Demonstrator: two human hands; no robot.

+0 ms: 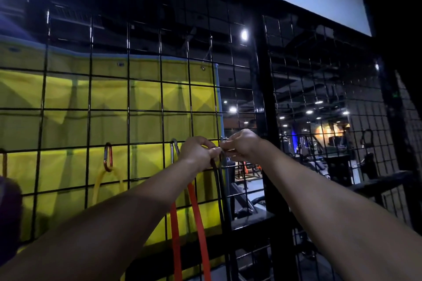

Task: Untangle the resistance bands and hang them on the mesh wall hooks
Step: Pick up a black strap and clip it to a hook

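Item, far left: yellow band (pixel 107 183) — already hung, looped through a red clip (pixel 108 157) fastened to the wire mesh wall (pixel 89 109), with a yellow sheet (pixel 146 96) behind the mesh.

Item, centre: orange band (pixel 196 217) — hung in two strands from a grey clip (pixel 175 147) on the mesh, its top hidden behind the left wrist.

Item, left hand (pixel 198 151): raised to the mesh, fingers (pixel 211 147) curled and pinching the top of a dark band (pixel 220 186), whose strands dropped straight down just beside the orange one.

Item, right hand (pixel 242 145): touching or nearly touching the left, fingers curled round something small and metallic at the mesh — probably another clip or hook; what it was could not be told in the dim light.

Step in hand, as judged: hanging the dark band, two bands being up already.

Next move, as judged: called for the band's loop to be fed over or into the metal piece while the right hand steadied it, then both hands to release only once the loop sat fully seated, lest it slip off.
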